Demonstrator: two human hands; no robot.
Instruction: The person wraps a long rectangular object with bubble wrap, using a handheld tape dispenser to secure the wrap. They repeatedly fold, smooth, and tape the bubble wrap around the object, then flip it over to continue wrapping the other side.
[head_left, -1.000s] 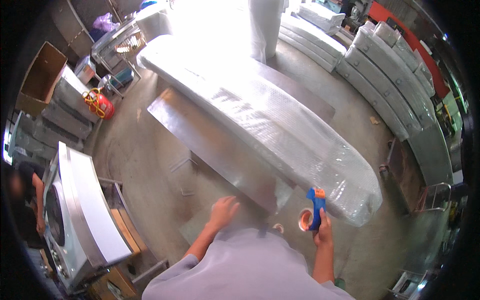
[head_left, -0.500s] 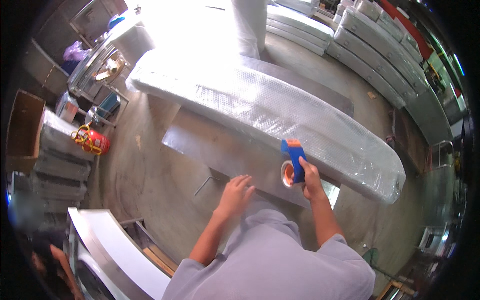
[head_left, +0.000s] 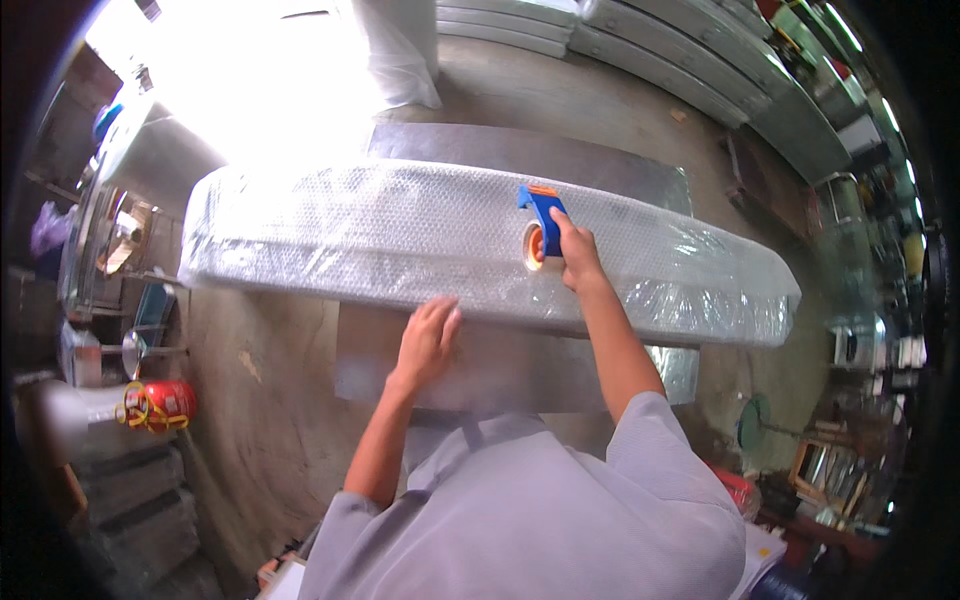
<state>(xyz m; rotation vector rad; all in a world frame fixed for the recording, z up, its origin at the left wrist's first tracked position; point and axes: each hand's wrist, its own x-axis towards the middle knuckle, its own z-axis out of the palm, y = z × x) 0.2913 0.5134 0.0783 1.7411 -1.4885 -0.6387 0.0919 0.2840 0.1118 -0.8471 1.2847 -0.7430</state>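
Tape dispenser (head_left: 540, 225) on bubble-wrapped bundle (head_left: 400, 240) — red extinguisher (head_left: 160, 404) well apart.

A long wrapped bundle (head_left: 400, 240) lies across a table (head_left: 520, 365), left to right, in front of the person. The right hand (head_left: 577, 255) holds a tape dispenser (head_left: 540, 225) on top of the bundle, right of its middle. The left hand (head_left: 428, 340) rests at the bundle's near edge, left of the dispenser. A gas cylinder (head_left: 160, 403) lies on the floor, far left.
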